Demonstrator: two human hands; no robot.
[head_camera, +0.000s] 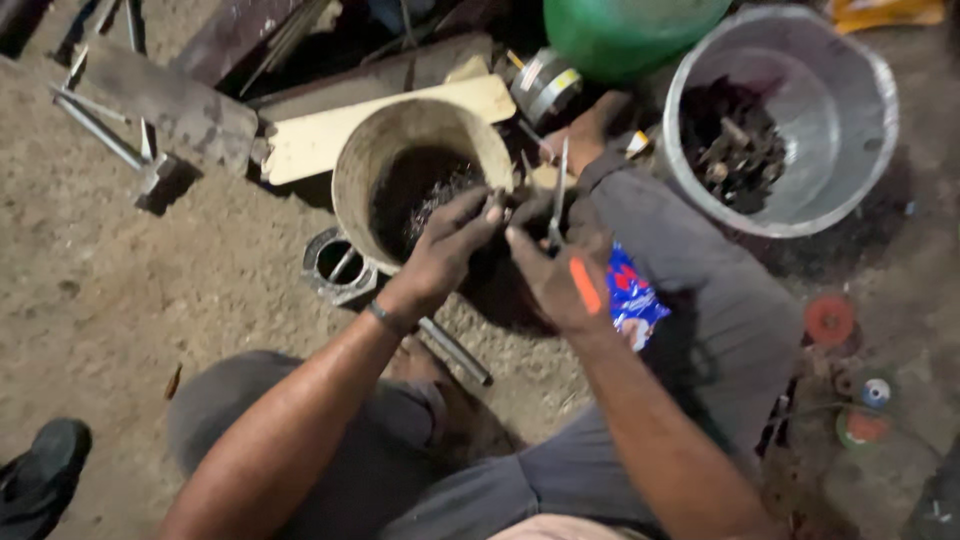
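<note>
The person is sitting on the dirt floor (110, 300) with both hands working over a tan bucket (420, 180). The left hand (445, 250) is reaching toward the right one, its blackened fingers pinched narrow at the tips; what they are pinching is too small to tell. The right hand (555, 270) is holding a thin metal rod (560, 190) upright, its grip closed around the lower end, and an orange mark is showing on the back of that hand. The rod is standing just beside the tan bucket's rim, between the two buckets.

The tan bucket is holding dark, loose metal pieces at its bottom. A grey metal bucket (830, 110) is sitting well to the right, also holding dark scrap. A green container (630, 30) is lying behind both, at the top edge. A pale wooden board (320, 135) is lying behind the tan bucket, touching its far side. A short ring-shaped metal part (335, 262) is resting on the floor just beside the tan bucket's left wall. A blue and red printed packet (630, 295) is lying near the right wrist. A red disc (829, 320) is lying on the floor to the right.
</note>
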